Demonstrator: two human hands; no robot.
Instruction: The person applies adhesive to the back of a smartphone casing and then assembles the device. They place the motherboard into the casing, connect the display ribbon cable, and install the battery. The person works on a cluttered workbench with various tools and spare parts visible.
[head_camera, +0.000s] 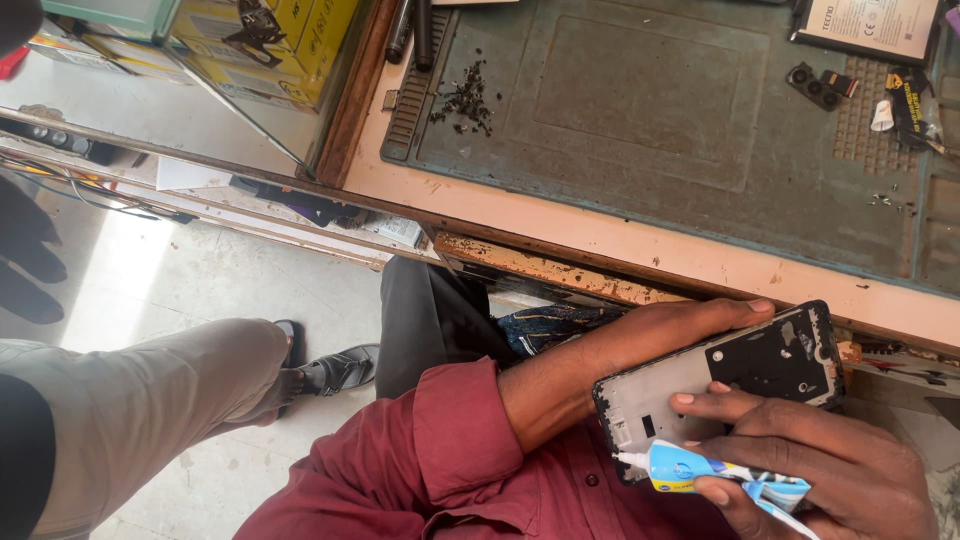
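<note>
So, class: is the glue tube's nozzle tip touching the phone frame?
Touching. The head view shows the glue tube nozzle tip resting on the lower corner of the phone frame, no gap visible.

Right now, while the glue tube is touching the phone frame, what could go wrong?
1. The glue tube in the right hand has its tip at the phone frame's lower corner; a hard squeeze could smear glue onto the fingers or the red shirt.
2. The left hand holds the frame over the lap, off the work mat, so a slip might drop it on the floor.
3. Glue could stray into the frame's openings.
</note>
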